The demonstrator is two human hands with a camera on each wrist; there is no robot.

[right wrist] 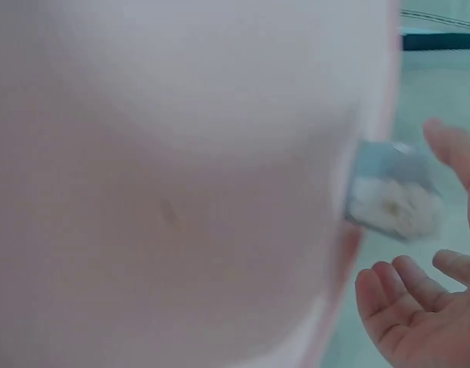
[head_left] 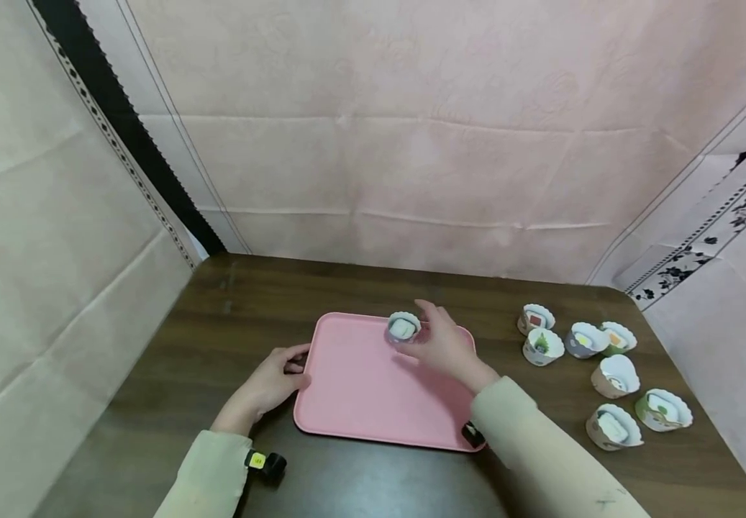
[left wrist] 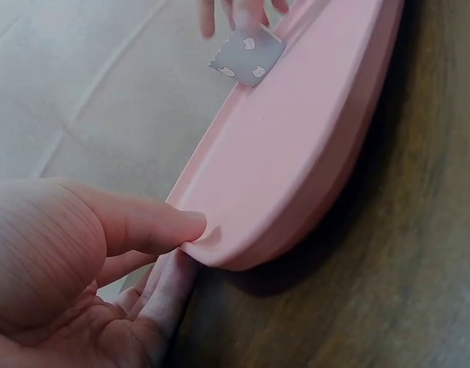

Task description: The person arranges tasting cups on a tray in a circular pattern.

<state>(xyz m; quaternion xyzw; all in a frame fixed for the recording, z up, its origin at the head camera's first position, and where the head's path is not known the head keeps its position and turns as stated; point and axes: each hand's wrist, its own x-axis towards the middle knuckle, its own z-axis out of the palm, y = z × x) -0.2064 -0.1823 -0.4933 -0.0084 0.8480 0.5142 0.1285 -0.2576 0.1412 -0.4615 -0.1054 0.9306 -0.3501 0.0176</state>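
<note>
A pink tray (head_left: 379,388) lies on the table. My left hand (head_left: 273,381) pinches its left edge; in the left wrist view the thumb (left wrist: 169,228) presses on top of the rim and fingers are under it. Near the tray's far edge stands a small grey-blue paper baking cup (head_left: 403,327), scalloped at the rim and printed with white animal faces (left wrist: 250,57). Something white sits inside that cup. Just right of it is my right hand (head_left: 440,345), its fingers spread; the right wrist view shows a gap between these fingers (right wrist: 403,295) and the cup.
Several similar paper cups stand on the right of the dark wooden table (head_left: 249,288), among them one with a green piece (head_left: 541,347) and a green-patterned one (head_left: 664,410). Pale cloth (head_left: 411,144) hangs behind the table and at both sides.
</note>
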